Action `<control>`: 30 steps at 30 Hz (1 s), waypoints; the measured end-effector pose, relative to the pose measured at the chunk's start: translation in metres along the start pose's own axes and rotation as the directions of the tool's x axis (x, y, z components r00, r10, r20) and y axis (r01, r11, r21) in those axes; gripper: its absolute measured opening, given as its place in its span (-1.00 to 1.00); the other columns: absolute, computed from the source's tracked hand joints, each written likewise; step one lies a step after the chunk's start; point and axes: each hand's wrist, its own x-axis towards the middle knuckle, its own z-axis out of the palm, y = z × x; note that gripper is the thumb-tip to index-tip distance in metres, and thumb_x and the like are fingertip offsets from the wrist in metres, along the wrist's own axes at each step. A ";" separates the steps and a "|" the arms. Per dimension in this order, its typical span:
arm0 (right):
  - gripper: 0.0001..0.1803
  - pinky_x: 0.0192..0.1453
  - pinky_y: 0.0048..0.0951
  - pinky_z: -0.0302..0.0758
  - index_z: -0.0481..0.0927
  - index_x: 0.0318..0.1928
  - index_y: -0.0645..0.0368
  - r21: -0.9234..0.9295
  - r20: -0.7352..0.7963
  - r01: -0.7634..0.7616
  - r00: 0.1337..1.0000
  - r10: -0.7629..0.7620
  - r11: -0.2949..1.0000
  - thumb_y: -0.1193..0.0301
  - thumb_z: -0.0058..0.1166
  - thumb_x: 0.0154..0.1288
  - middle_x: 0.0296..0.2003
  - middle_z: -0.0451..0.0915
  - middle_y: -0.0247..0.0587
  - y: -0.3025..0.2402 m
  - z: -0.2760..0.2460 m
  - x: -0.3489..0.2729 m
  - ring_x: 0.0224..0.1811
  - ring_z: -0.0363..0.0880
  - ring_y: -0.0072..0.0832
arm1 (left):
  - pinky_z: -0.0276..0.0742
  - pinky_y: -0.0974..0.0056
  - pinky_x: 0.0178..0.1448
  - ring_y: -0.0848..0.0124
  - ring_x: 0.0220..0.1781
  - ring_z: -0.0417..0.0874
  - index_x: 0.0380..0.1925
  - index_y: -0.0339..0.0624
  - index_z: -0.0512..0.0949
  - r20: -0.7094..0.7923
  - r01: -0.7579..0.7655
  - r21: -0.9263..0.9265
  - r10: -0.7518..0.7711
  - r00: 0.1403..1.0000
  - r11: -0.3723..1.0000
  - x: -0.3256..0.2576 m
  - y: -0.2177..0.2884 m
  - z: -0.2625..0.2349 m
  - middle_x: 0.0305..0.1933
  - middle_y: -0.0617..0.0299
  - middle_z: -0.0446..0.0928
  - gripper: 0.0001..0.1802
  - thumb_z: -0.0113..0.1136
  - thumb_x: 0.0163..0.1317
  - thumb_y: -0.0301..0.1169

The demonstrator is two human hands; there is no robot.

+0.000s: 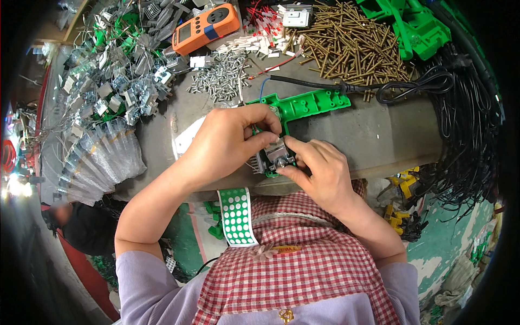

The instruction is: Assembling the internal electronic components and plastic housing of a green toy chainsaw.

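Note:
A green plastic housing [314,102] lies on the grey workbench [379,135] in front of me, running from the middle toward the near edge. My left hand [230,138] grips its near end from above, fingers curled over a small grey metal part [277,154] set in the housing. My right hand [319,168] pinches that same metal part from the right with thumb and forefinger. A black cable [346,86] with a blue and a red wire runs into the housing's far side.
Brass-coloured long screws [352,46] are heaped at the back, silver screws [222,76] beside them. An orange meter [206,27] lies at the back left. Metal parts and bagged pieces [103,157] crowd the left. Black cables [466,135] hang at right. A green dotted sheet [236,216] hangs off the near edge.

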 end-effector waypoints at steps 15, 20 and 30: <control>-0.49 -0.31 -0.26 0.47 0.49 0.01 0.24 0.028 0.019 0.028 0.999 -0.028 0.999 0.34 0.31 0.04 -0.45 0.53 -0.15 0.002 0.000 0.002 -0.44 0.53 -0.22 | 0.31 0.43 -0.47 0.60 -0.58 0.35 -0.33 -0.19 0.62 0.061 -0.101 0.131 0.093 0.994 0.986 0.002 0.008 -0.004 -0.46 0.29 0.57 -0.87 0.28 0.06 -0.53; -0.45 -0.30 -0.25 0.48 0.47 0.06 0.21 0.010 0.072 0.023 0.997 -0.024 1.000 0.34 0.31 0.04 -0.48 0.54 -0.15 0.004 -0.002 0.005 -0.45 0.53 -0.22 | 0.34 0.39 -0.49 0.55 -0.60 0.38 -0.10 -0.15 0.53 -0.157 -0.140 0.255 0.184 0.970 0.957 -0.013 0.005 -0.003 -0.27 0.25 0.62 -0.64 0.29 0.04 -0.54; -0.45 -0.32 -0.26 0.47 0.48 0.06 0.21 -0.012 0.051 0.025 0.998 -0.025 1.000 0.35 0.32 0.03 -0.48 0.55 -0.16 0.004 0.000 0.003 -0.46 0.53 -0.24 | 0.44 0.35 -0.42 0.42 -0.52 0.52 -0.30 -0.18 0.58 -0.256 -0.102 0.060 0.114 0.960 0.993 -0.016 -0.023 -0.013 -0.36 0.22 0.56 -0.82 0.30 0.05 -0.52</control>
